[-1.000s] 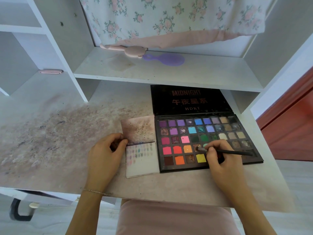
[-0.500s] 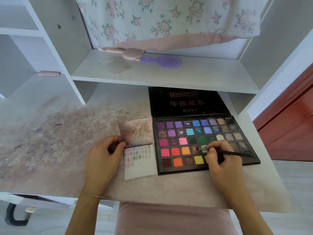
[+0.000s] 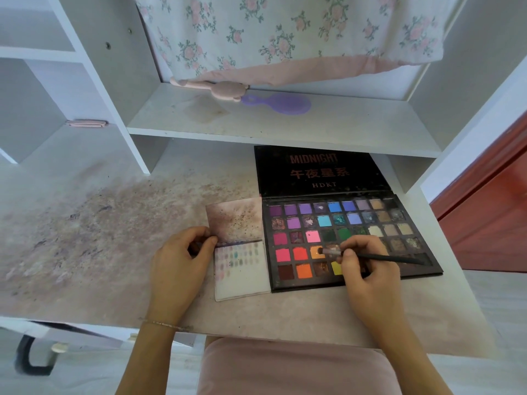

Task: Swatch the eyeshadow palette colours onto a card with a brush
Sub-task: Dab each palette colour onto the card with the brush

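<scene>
1. Tabletop [image 3: 94,252]: pale surface, heavily stained with pink and grey powder across its left half.
2. Pink clip [image 3: 86,123]: lies flat in the left shelf compartment, well apart from the work area.
3. Left hand [image 3: 179,263]: rests on the tabletop just left of the card; its grip is curled, with the thumb and forefinger tips pressed on the card's left edge. A thin bracelet [image 3: 164,325] circles the wrist.
4. Card [image 3: 242,269]: white, lies flat on the tabletop, touching the palette's left side. Rows of small pastel swatches fill its upper part; the lower part is bare. A powder-stained sheet [image 3: 235,220] lies directly behind it.
5. Pink comb [image 3: 216,88] and purple hairbrush [image 3: 281,103]: lie on the shelf [image 3: 342,124] above the tabletop, touching end to end, below a hanging floral cloth [image 3: 285,32].
6. Palette [image 3: 350,238]: black, open, lid [image 3: 319,171] laid back and printed MIDNIGHT and HDKT. Coloured pans fill its tray in rows.
7. Brush [image 3: 379,257]: thin black handle pointing right, bristle tip on the orange pan [image 3: 316,251] in the fourth row.
8. Right hand [image 3: 368,269]: grip clamped on the brush near its ferrule, over the palette's lower middle.
</scene>
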`<action>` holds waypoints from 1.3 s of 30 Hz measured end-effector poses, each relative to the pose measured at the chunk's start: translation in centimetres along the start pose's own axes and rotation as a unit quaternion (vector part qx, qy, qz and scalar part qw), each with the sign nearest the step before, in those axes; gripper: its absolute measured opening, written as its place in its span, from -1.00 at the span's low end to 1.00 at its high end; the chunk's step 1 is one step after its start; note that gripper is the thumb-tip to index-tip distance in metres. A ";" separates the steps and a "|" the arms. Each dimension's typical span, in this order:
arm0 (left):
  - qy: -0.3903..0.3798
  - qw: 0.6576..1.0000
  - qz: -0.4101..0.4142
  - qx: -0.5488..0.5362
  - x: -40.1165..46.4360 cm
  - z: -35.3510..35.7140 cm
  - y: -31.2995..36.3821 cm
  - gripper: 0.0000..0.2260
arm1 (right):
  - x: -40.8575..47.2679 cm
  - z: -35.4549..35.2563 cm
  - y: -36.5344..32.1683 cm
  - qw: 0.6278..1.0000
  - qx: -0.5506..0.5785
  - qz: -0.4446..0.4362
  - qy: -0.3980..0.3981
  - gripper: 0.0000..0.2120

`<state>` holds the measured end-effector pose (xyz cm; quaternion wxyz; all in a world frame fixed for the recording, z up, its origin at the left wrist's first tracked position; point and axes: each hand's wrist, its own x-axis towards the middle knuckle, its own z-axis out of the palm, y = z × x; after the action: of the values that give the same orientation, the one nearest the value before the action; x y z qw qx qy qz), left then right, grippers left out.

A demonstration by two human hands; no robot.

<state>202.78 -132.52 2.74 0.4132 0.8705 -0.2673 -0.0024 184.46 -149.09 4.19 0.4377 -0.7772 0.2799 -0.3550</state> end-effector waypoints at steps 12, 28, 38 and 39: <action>0.002 1.000 0.008 0.001 0.0 -0.1 0.1 -0.94 | -1.4 6.3 -2.6 0.987 0.037 -0.008 -0.156 -0.87; 0.007 1.000 0.015 0.006 0.1 0.1 0.1 -0.94 | -1.2 7.2 -3.1 0.979 -0.001 -0.016 -0.205 -0.86; 0.007 1.000 0.013 0.008 0.1 0.1 0.1 -0.92 | -1.1 7.2 -3.2 0.977 -0.016 -0.015 -0.211 -0.75; 0.009 1.000 0.015 0.010 0.1 0.1 0.1 -0.92 | -1.1 7.2 -3.1 0.977 -0.019 -0.013 -0.212 -0.75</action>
<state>202.79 -132.70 2.80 0.4070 0.8703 -0.2769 0.0143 189.91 -143.39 4.02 0.4679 -0.8464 0.1776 -0.1822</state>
